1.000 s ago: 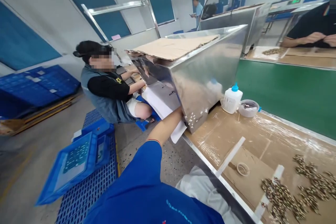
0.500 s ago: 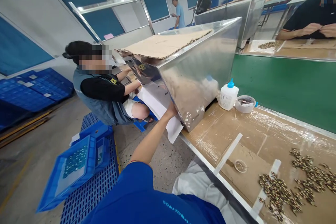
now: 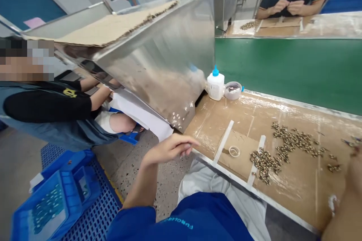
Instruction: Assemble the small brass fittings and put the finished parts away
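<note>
Left hand (image 3: 166,150) raised just above the front edge of the cardboard-covered surface (image 3: 205,131), its fingers (image 3: 188,144) loosely curled, slightly spread and holding nothing. Right hand (image 3: 343,205) at the lower right corner, cut off and blurred, so the state of its fingers cannot be told. Small mottled parts (image 3: 291,139) lie on the surface in two loose heaps between and beyond white strips (image 3: 223,143), with strays further right; many remain spread out, and none is seen held. A glue bottle (image 3: 215,84) and a small dish (image 3: 233,90) stand at the back of the surface beside a steel box (image 3: 161,64). A blue crate (image 3: 48,205) of small items sits on the floor; a co-worker's hands (image 3: 106,92) reach beneath the box.
</note>
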### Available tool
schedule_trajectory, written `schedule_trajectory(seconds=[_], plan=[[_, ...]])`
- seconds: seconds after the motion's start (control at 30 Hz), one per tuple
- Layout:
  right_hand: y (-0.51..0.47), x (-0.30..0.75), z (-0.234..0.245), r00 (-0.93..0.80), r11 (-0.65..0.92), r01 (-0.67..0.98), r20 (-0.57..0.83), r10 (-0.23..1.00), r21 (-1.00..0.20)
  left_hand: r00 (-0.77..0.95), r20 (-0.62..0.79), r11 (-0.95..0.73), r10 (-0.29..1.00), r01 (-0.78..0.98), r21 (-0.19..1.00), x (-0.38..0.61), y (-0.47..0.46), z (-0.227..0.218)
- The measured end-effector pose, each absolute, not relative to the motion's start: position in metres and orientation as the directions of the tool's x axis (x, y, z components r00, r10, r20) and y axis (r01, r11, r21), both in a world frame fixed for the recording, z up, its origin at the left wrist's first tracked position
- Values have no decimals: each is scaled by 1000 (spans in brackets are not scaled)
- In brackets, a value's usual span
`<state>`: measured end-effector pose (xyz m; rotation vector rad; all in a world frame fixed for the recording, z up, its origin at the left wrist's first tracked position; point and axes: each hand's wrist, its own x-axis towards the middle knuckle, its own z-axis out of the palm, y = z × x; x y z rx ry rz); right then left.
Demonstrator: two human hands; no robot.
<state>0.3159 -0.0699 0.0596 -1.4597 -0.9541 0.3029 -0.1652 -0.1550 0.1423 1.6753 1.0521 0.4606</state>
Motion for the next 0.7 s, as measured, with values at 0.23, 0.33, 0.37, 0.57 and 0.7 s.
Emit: schedule_trajectory(seconds=[0.23, 0.33, 0.37, 0.57, 0.7], plan=[[-67, 261, 22, 527, 14, 496, 314, 789, -868, 535, -121, -286, 836, 613, 736, -55, -23, 74], [-71, 253, 15, 421, 23, 541, 295, 858, -841, 333, -110, -217, 936, 796, 565, -34, 9, 61], [-71, 253, 12, 406, 28, 549, 295, 865, -835, 249, -109, -163, 962, 849, 504, -34, 17, 59], [-69, 256, 3, 384, 61, 558, 324, 865, -827, -117, -93, 140, 989, 943, 302, -65, 48, 50], [-70, 255, 4, 367, 72, 565, 328, 871, -822, -170, -85, 189, 982, 918, 349, -80, 58, 43]])
